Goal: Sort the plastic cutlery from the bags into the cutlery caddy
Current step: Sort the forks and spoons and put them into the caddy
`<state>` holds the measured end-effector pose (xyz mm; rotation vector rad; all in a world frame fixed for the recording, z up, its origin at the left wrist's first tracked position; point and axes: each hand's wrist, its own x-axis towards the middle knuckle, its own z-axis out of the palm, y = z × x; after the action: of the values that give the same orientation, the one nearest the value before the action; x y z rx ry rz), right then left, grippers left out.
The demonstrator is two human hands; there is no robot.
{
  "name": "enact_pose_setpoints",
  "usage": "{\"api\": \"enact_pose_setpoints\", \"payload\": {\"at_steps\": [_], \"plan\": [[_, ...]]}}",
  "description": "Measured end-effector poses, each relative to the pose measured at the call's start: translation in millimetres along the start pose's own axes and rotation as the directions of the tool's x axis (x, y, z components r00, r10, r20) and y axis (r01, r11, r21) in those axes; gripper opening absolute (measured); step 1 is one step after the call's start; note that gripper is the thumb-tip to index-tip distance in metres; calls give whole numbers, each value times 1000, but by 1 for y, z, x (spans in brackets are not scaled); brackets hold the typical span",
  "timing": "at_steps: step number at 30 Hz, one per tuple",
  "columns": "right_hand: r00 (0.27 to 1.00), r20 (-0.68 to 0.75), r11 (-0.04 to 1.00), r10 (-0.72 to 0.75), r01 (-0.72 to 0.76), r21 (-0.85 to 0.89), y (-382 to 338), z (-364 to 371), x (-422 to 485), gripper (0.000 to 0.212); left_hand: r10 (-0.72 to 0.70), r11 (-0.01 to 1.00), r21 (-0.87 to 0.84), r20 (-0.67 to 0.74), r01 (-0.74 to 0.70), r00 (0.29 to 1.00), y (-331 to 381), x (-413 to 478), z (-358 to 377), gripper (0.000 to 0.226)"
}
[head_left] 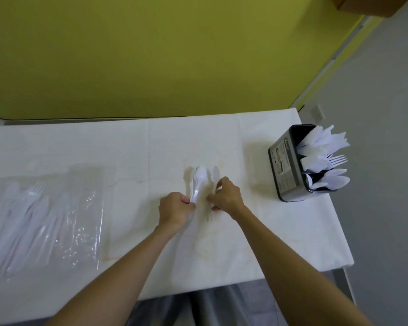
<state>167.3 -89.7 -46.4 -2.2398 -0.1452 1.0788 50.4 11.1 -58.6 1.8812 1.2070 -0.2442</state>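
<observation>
Left hand [176,208]: mine, fingers curled tight round the handle of a white plastic spoon [199,177]; bowl points to 12 o'clock, just over the cloth. May be more than one spoon nested together, cannot tell.
Right hand [227,196]: just beside the left, at its 3 o'clock; thumb and fingers drawn in narrow, as if pinching. Cannot tell whether anything is between them.
Bags [85,208]: clear plastic, lying flat at 9 o'clock from my hands, well apart; white forks and knives show blurred inside.
Cutlery caddy [284,165]: dark, upright, at 2 o'clock near the table's right edge. Far compartment holds napkins [320,140], middle holds forks [338,159], nearest holds spoons [335,181].
Table [151,142]: white cloth, faint brownish stains [210,231] under and around my hands.
Wall [174,55]: yellow-green, at 12 o'clock.
</observation>
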Motion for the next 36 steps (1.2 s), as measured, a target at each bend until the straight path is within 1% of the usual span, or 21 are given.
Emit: {"api": "enact_pose_setpoints", "payload": {"at_steps": [2, 5, 7, 9, 11, 14, 17, 19, 20, 22, 24, 26, 28, 30, 31, 33, 34, 35, 36], "plan": [[1000, -15, 1000, -22, 22, 0, -5, 5, 2, 24, -19, 998, -56, -3, 19, 1000, -2, 0, -2, 11], [997, -60, 997, -49, 45, -60, -14, 17, 10, 33, -47, 993, -107, 3, 47, 999, -8, -2, -7, 10], [996, -80, 997, -42, 36, -73, -20, 25, 15, 33, -49, 991, -128, 3, 49, 999, -12, -3, -6, 10], [997, -71, 998, -15, 11, -64, -26, 28, 18, 29, -55, 985, -166, -1, 54, 998, -15, -4, -6, 14], [998, -57, 999, 7, -10, -47, -30, 27, 17, 21, -71, 972, -224, 0, 69, 997, -16, -4, -5, 13], [998, -67, 997, -2, -2, -71, -28, 25, 12, 17, -91, 962, -256, 11, 91, 996, -18, -4, -5, 11], [997, -63, 999, -34, 31, -44, -21, 20, 5, 20, -82, 959, -269, 36, 89, 996, -19, -6, -6, 10], [997, -62, 998, -55, 54, -18, -18, 11, -4, 20, -67, 955, -288, 25, 71, 997, -18, -9, -7, 9], [994, -78, 997, -74, 75, 14, -16, 5, -9, 17, -51, 953, -298, 3, 49, 999, -16, -11, -7, 9], [978, -162, 984, -131, 147, 97, -13, -10, -23, 10, 5, 946, -324, -41, -18, 999, -7, -15, -9, 11], [943, -264, 950, -201, 253, 182, -13, -36, -37, 12, 88, 921, -375, -65, -106, 994, 12, -20, -7, 15], [915, -323, 907, -242, 332, 260, -14, -69, -54, 12, 188, 875, -439, -77, -203, 979, 40, -27, -3, 14], [902, -349, 860, -253, 375, 346, -16, -105, -71, 14, 267, 791, -562, -38, -242, 963, 72, -35, 3, 8], [880, -418, 791, -226, 417, 448, -16, -144, -92, 20, 351, 698, -671, 16, -250, 936, 106, -44, 12, 12], [865, -460, 746, -200, 439, 501, -12, -166, -104, 19, 390, 667, -697, 26, -262, 920, 124, -50, 18, 12], [836, -534, 654, -123, 473, 591, 0, -202, -118, 7, 446, 602, -749, 30, -275, 895, 152, -60, 31, 12], [816, -575, 608, -56, 485, 629, 7, -217, -120, 4, 454, 582, -766, 28, -273, 891, 164, -63, 38, 12], [797, -603, 561, 41, 481, 674, 15, -229, -119, 6, 451, 581, -767, 25, -272, 892, 174, -66, 46, 11], [784, -600, 505, 157, 459, 731, 26, -238, -114, 8, 443, 582, -767, 22, -269, 896, 184, -68, 57, 12]]}}
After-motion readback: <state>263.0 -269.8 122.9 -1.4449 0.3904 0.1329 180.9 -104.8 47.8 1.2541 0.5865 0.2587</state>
